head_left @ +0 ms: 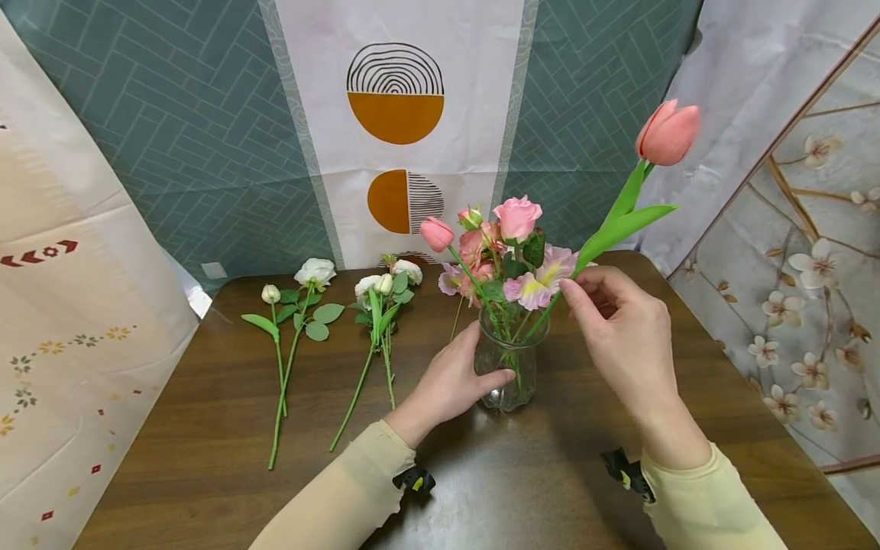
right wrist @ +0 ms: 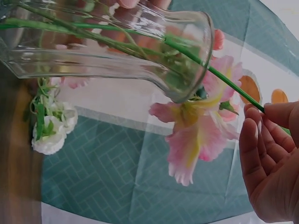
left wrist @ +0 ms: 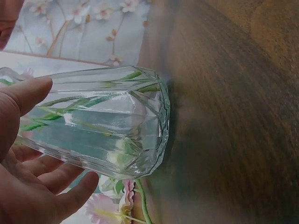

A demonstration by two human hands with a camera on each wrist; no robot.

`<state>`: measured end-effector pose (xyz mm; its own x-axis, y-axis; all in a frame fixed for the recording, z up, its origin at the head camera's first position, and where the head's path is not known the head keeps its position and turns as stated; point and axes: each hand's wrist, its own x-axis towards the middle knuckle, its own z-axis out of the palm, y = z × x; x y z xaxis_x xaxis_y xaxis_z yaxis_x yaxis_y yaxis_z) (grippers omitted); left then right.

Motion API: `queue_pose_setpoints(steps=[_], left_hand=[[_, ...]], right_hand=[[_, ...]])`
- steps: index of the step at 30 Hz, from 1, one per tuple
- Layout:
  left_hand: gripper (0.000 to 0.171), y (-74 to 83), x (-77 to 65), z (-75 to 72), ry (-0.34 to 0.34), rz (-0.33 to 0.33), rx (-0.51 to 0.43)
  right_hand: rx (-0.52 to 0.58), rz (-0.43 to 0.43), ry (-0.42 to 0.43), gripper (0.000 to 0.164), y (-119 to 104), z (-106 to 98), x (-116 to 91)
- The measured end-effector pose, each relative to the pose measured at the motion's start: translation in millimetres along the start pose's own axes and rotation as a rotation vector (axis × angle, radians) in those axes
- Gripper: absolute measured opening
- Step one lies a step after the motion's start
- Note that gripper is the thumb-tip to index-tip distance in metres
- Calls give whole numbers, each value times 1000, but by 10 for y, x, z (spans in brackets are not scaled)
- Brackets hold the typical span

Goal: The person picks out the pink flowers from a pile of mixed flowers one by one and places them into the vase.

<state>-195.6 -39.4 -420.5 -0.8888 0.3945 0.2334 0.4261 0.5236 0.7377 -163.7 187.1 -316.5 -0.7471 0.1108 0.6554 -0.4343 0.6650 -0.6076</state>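
A clear glass vase [head_left: 524,363] stands upright on the table, holding pink flowers. My left hand [head_left: 445,382] holds its side, thumb in front and fingers around the far left side. With thumb and fingertips, my right hand [head_left: 629,336] pinches the green stem [right wrist: 226,82] of a large coral tulip [head_left: 670,136]. That stem runs down through the vase mouth, and the bloom leans out to the upper right. In the vase are a pink rose [head_left: 518,218], a smaller tulip [head_left: 436,234] and a pink-yellow ruffled flower [head_left: 539,284].
Left of the vase, white flowers lie on the brown wooden table [head_left: 206,428] in two groups: a rose [head_left: 315,272] with a bud [head_left: 271,294], and a second bunch [head_left: 385,286]. A patterned cloth [head_left: 206,114] hangs behind, with floral cloth [head_left: 811,305] at the right.
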Motion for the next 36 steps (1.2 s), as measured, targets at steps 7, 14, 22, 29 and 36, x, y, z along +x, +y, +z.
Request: queue_pose_setpoints(steps=[7, 14, 22, 29, 36], left_hand=[[80, -12, -1, 1, 8, 8, 16], [80, -4, -2, -6, 10, 16, 12], [82, 7, 1, -18, 0, 7, 4], [85, 10, 7, -30, -14, -13, -2], [85, -3, 7, -26, -16, -38, -6]], right_hand=[[-60, -57, -25, 8, 44, 82, -73], [-135, -151, -64, 7, 81, 138, -107], [-220, -221, -134, 10, 86, 196, -135], [-297, -261, -211, 9, 46, 219, -146], [-350, -264, -295, 4, 18, 247, -141]])
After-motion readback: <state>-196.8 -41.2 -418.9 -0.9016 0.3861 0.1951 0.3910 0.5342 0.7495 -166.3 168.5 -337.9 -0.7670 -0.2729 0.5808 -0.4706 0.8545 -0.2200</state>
